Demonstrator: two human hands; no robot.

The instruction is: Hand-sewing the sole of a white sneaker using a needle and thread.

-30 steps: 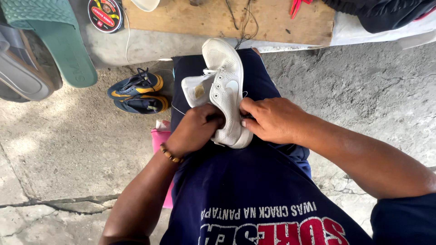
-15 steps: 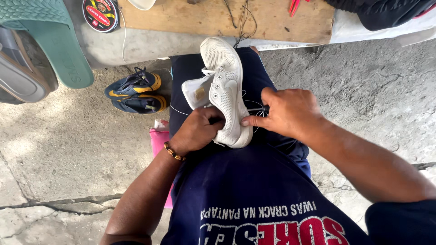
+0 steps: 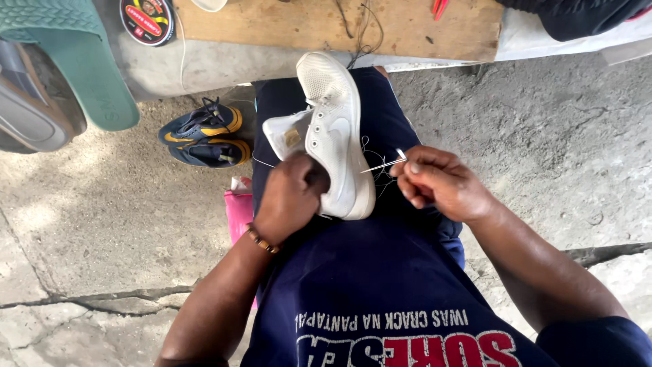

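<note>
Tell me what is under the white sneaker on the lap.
The white sneaker rests on dark blue trousered thighs, steadied by the left hand. The right hand holds a thin needle beside the sole. The sneaker hides the lap directly beneath.

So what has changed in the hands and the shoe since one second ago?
The right hand moved away from the white shoe to the right, drawing a needle and thread out of its side. The left hand kept its grip on the shoe, which stayed on the lap.
</note>
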